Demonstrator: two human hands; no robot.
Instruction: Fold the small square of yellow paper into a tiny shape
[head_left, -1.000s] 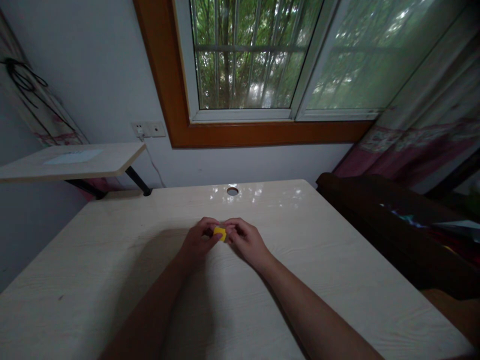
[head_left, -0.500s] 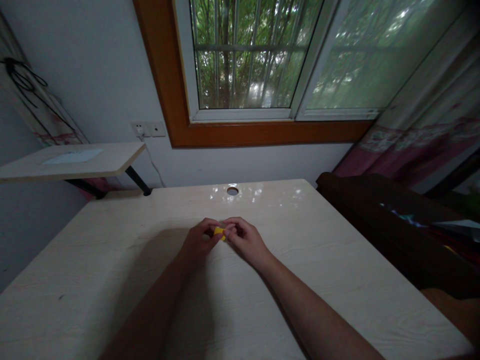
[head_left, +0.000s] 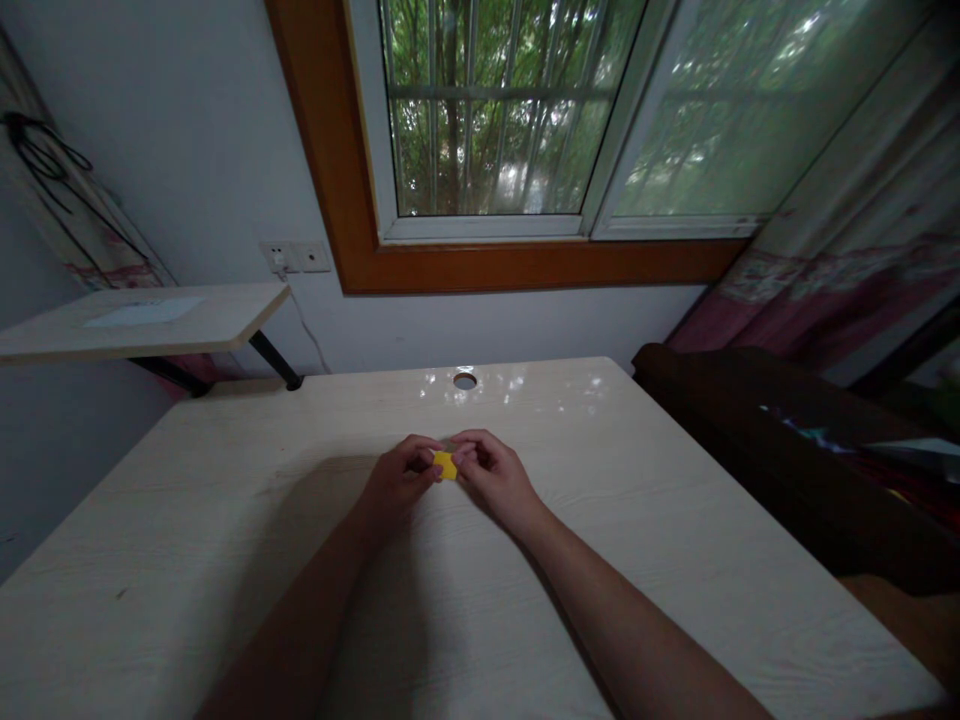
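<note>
Between my two hands is a small yellow piece (head_left: 445, 465), flat-looking and partly covered by my fingers; it could be folded paper, but its material is too small to make out. My left hand (head_left: 401, 475) pinches its left side between thumb and fingers. On the other side, my right hand (head_left: 493, 472) grips the right edge, thumb in front and fingers curled behind. Both hands are close together, low over the pale wooden desk (head_left: 637, 520).
A round cable hole (head_left: 465, 381) lies near the desk's back edge. At the left rises a shelf (head_left: 225, 315) on black legs, with a sheet of paper (head_left: 146, 312) on it. Dark furniture (head_left: 720, 420) stands right of the desk. A window (head_left: 495, 120) is ahead.
More of the yellow piece's face now shows between my hands. The thumbs have shifted slightly apart; the arms have hardly moved.
</note>
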